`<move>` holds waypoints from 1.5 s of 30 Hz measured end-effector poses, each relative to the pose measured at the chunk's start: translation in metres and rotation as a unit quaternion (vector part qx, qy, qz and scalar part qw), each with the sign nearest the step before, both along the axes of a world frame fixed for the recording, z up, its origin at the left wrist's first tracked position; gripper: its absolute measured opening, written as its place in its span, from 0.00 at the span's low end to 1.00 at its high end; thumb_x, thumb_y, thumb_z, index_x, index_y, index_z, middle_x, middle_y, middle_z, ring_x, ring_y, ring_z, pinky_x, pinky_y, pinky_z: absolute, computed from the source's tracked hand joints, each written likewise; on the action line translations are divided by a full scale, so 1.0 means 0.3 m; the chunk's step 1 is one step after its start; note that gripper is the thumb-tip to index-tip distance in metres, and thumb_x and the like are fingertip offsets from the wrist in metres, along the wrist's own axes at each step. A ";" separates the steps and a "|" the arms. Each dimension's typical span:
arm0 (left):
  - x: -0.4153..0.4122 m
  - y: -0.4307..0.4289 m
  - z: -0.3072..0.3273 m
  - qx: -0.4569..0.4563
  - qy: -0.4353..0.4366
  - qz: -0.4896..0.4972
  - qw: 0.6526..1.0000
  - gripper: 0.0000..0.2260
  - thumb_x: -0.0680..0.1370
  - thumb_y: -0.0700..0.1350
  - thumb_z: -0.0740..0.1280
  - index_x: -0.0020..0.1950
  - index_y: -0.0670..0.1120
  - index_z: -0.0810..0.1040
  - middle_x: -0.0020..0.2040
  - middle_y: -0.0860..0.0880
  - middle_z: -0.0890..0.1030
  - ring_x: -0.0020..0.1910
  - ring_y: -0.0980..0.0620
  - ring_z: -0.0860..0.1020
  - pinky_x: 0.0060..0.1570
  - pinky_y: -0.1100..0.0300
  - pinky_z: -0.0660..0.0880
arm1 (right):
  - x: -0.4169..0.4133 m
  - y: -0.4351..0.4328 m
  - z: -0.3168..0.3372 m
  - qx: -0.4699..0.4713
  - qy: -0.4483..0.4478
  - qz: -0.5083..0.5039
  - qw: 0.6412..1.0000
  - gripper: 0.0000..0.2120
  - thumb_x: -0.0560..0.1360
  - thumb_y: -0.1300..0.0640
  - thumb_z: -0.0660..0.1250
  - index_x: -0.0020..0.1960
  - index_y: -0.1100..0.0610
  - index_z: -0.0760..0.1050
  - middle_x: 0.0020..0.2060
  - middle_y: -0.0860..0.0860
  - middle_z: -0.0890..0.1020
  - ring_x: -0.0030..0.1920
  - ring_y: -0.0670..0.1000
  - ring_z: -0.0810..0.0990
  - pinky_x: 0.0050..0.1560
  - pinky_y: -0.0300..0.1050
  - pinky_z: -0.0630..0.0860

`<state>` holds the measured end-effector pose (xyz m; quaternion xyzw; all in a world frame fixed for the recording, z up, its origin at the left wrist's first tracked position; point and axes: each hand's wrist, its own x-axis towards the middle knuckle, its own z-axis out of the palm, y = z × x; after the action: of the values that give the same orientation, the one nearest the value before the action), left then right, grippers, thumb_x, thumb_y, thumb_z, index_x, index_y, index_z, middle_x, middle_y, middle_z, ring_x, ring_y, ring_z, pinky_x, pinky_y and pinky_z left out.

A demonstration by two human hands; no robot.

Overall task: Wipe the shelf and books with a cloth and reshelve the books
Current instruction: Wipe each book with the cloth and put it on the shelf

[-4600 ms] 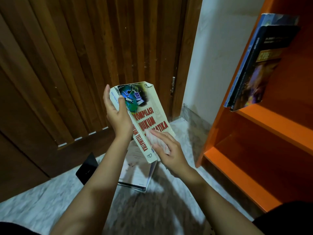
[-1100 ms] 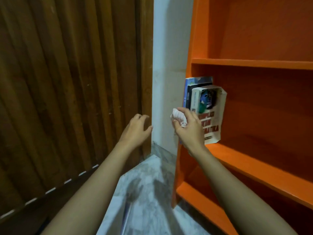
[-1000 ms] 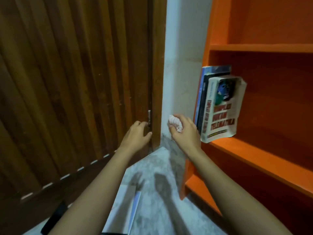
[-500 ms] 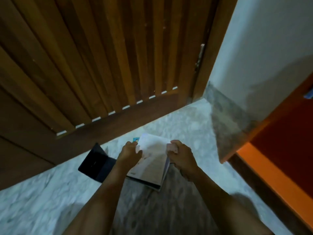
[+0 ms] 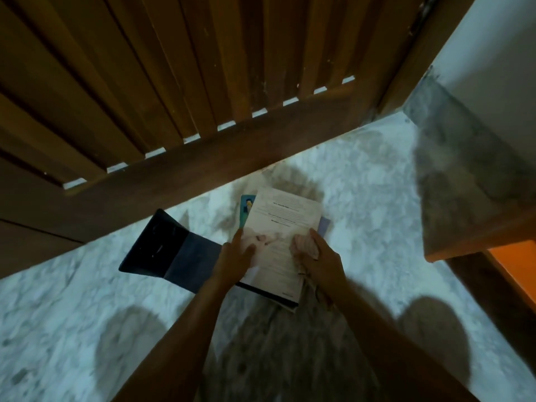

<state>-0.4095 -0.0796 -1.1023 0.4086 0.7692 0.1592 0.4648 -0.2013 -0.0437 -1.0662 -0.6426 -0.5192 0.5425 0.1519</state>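
A white book (image 5: pixel 282 227) lies on top of a small stack on the marble floor (image 5: pixel 362 198), a light blue book (image 5: pixel 246 207) showing under it. My left hand (image 5: pixel 236 258) grips the white book's left edge, thumb on its cover. My right hand (image 5: pixel 316 256) holds a crumpled pale cloth (image 5: pixel 306 245) bunched in its fingers against the book's right edge. Only a corner of the orange shelf (image 5: pixel 510 259) shows at the right; the books on it are out of view.
A dark blue folder or cover (image 5: pixel 171 250) lies open on the floor left of the stack. A slatted wooden door (image 5: pixel 174 82) stands behind. A white wall with grey skirting (image 5: pixel 452 158) is at the right.
The white-and-red book went onto the orange shelf and my right hand left it. My view dropped to the floor, and both hands came down onto the white book on the stack.
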 end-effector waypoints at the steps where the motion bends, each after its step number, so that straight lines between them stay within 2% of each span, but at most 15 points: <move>1: 0.001 0.001 -0.003 -0.003 -0.011 0.010 1.000 0.27 0.79 0.58 0.58 0.75 0.52 0.56 0.62 0.46 0.76 0.52 0.51 0.80 0.51 0.52 0.79 | -0.003 -0.001 -0.001 0.002 0.006 -0.006 1.000 0.35 0.74 0.46 0.68 0.75 0.52 0.58 0.68 0.54 0.71 0.63 0.53 0.74 0.53 0.37 0.73; 4: 0.001 0.002 0.022 -0.010 -0.034 0.053 0.998 0.24 0.81 0.55 0.59 0.75 0.53 0.57 0.62 0.47 0.77 0.51 0.49 0.80 0.43 0.54 0.80 | -0.013 -0.008 -0.003 -0.005 0.028 -0.024 0.999 0.34 0.74 0.50 0.69 0.75 0.53 0.58 0.68 0.54 0.71 0.59 0.49 0.74 0.44 0.26 0.70; 6: -0.002 -0.006 0.049 -0.007 -0.028 0.084 0.996 0.21 0.81 0.53 0.57 0.74 0.52 0.60 0.60 0.46 0.77 0.52 0.47 0.80 0.45 0.54 0.79 | -0.028 -0.019 -0.007 -0.008 0.062 -0.036 0.997 0.32 0.74 0.54 0.70 0.74 0.54 0.60 0.65 0.52 0.73 0.55 0.46 0.73 0.38 0.23 0.70; 10: -0.019 -0.052 0.083 0.035 -0.027 0.102 0.994 0.18 0.81 0.53 0.57 0.70 0.50 0.65 0.58 0.47 0.79 0.49 0.50 0.78 0.47 0.60 0.75 | -0.071 -0.049 -0.004 -0.016 0.134 -0.059 0.989 0.23 0.76 0.63 0.67 0.68 0.52 0.65 0.48 0.41 0.74 0.42 0.34 0.73 0.32 0.21 0.69; 16: -0.068 -0.080 0.103 0.054 -0.012 0.142 0.988 0.15 0.80 0.52 0.60 0.67 0.53 0.68 0.60 0.46 0.79 0.56 0.45 0.78 0.56 0.50 0.75 | -0.113 -0.080 -0.031 -0.039 0.195 -0.082 0.977 0.21 0.75 0.62 0.68 0.64 0.46 0.67 0.48 0.39 0.76 0.45 0.35 0.77 0.34 0.26 0.73; 18: -0.081 -0.076 0.131 0.072 -0.041 0.161 0.983 0.12 0.80 0.52 0.60 0.64 0.56 0.69 0.58 0.44 0.80 0.48 0.47 0.80 0.49 0.54 0.77 | -0.127 -0.094 -0.029 -0.049 0.208 -0.102 0.972 0.20 0.75 0.62 0.68 0.61 0.45 0.68 0.46 0.37 0.76 0.42 0.34 0.79 0.34 0.27 0.74; 21: -0.076 -0.065 0.225 0.115 -0.103 0.157 0.975 0.13 0.82 0.47 0.58 0.67 0.49 0.68 0.50 0.42 0.79 0.33 0.58 0.77 0.31 0.71 0.72 | -0.146 -0.118 -0.017 -0.044 0.215 -0.113 0.969 0.23 0.75 0.59 0.68 0.66 0.44 0.65 0.48 0.36 0.74 0.43 0.33 0.76 0.40 0.29 0.74; 24: -0.051 -0.055 0.320 0.158 -0.176 0.121 0.964 0.14 0.82 0.42 0.55 0.68 0.49 0.65 0.54 0.46 0.78 0.41 0.62 0.80 0.37 0.71 0.75 | -0.142 -0.120 0.027 -0.023 0.214 -0.127 0.968 0.29 0.75 0.56 0.69 0.72 0.46 0.62 0.59 0.45 0.75 0.53 0.41 0.76 0.53 0.43 0.76; 26: -0.027 -0.046 0.383 0.173 -0.206 0.094 0.959 0.18 0.83 0.43 0.54 0.73 0.52 0.60 0.60 0.50 0.75 0.48 0.62 0.79 0.42 0.68 0.77 | -0.116 -0.100 0.091 0.012 0.201 -0.117 0.972 0.31 0.74 0.58 0.69 0.73 0.47 0.61 0.66 0.49 0.73 0.59 0.48 0.76 0.58 0.48 0.76; 31: 0.070 -0.038 0.598 0.249 -0.282 0.069 0.924 0.21 0.83 0.48 0.54 0.75 0.58 0.56 0.61 0.61 0.78 0.56 0.57 0.80 0.47 0.61 0.79 | -0.023 -0.033 0.321 0.113 0.210 -0.102 0.966 0.26 0.74 0.57 0.69 0.70 0.49 0.66 0.65 0.46 0.72 0.62 0.45 0.73 0.54 0.35 0.75; 35: 0.158 -0.020 0.789 0.348 -0.257 0.084 0.898 0.21 0.82 0.46 0.56 0.75 0.54 0.58 0.72 0.52 0.69 0.68 0.50 0.72 0.63 0.53 0.73 | 0.032 0.010 0.559 0.228 0.169 -0.061 0.957 0.21 0.76 0.54 0.66 0.68 0.49 0.67 0.63 0.43 0.73 0.60 0.43 0.72 0.49 0.20 0.69; 39: 0.225 -0.050 0.967 0.401 -0.305 0.100 0.858 0.19 0.82 0.47 0.57 0.71 0.61 0.61 0.68 0.58 0.72 0.64 0.57 0.75 0.58 0.59 0.76 | 0.079 0.029 0.788 0.337 0.141 -0.076 0.928 0.19 0.78 0.48 0.63 0.68 0.50 0.69 0.64 0.48 0.71 0.61 0.41 0.72 0.64 0.33 0.66; 41: 0.258 -0.082 1.056 0.413 -0.330 0.091 0.844 0.18 0.81 0.47 0.57 0.70 0.63 0.62 0.67 0.56 0.74 0.61 0.55 0.77 0.54 0.57 0.78 | 0.100 0.033 0.903 0.359 0.131 -0.116 0.917 0.19 0.79 0.45 0.59 0.68 0.50 0.68 0.61 0.49 0.67 0.54 0.36 0.71 0.56 0.22 0.64; 42: 0.273 -0.098 1.092 0.423 -0.335 0.086 0.838 0.19 0.81 0.47 0.57 0.70 0.62 0.62 0.68 0.56 0.73 0.61 0.55 0.77 0.54 0.56 0.78 | 0.108 0.035 0.953 0.371 0.124 -0.137 0.910 0.19 0.79 0.45 0.57 0.68 0.49 0.68 0.59 0.49 0.66 0.53 0.38 0.71 0.54 0.22 0.64; 45: 0.323 -0.142 1.177 0.453 -0.328 0.062 0.827 0.18 0.82 0.46 0.57 0.69 0.62 0.62 0.68 0.58 0.72 0.62 0.57 0.76 0.54 0.58 0.77 | 0.102 0.023 1.088 0.444 0.103 -0.151 0.877 0.19 0.79 0.42 0.55 0.68 0.45 0.66 0.57 0.46 0.65 0.56 0.44 0.72 0.60 0.46 0.74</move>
<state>-0.3125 -0.1223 -0.7493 0.4480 0.4365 0.6432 0.4417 -0.1707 -0.0366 -0.7398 -0.5189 -0.5839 0.2889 0.5535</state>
